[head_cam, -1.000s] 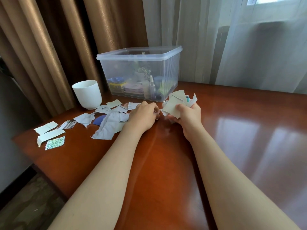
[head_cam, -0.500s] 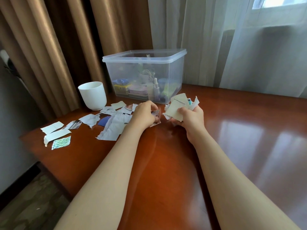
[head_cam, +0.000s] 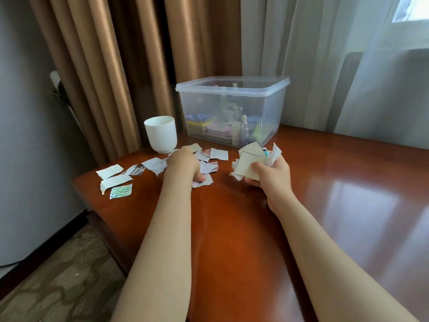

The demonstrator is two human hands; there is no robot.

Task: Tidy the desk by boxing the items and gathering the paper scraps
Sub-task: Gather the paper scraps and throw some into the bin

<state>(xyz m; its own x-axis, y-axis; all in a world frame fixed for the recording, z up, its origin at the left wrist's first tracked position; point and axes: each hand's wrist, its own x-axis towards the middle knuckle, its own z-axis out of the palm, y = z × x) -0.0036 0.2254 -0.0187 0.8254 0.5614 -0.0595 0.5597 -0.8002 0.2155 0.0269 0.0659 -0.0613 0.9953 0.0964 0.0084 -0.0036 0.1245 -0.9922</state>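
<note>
**We Pick Up Paper Bits**

Our right hand (head_cam: 271,174) is just right of the middle of the frame. Its fingers are curled tight round a bunch of scraps (head_cam: 249,159).

Our left hand (head_cam: 185,167) lies knuckles up, just left of the middle. Its fingers are curled and it pinches a white scrap (head_cam: 205,181) that lies on the desk (head_cam: 232,217).

More loose scraps (head_cam: 219,154) lie on the desk between our two hands. Others lie far to the left, by the desk's corner, and one of them is a green patterned scrap (head_cam: 121,191).

Behind our hands, in the upper middle, stands a clear plastic box (head_cam: 274,108). It has small things inside, but they are too blurry for us to name. A white cup (head_cam: 161,134) stands near the box, on its left.
</note>
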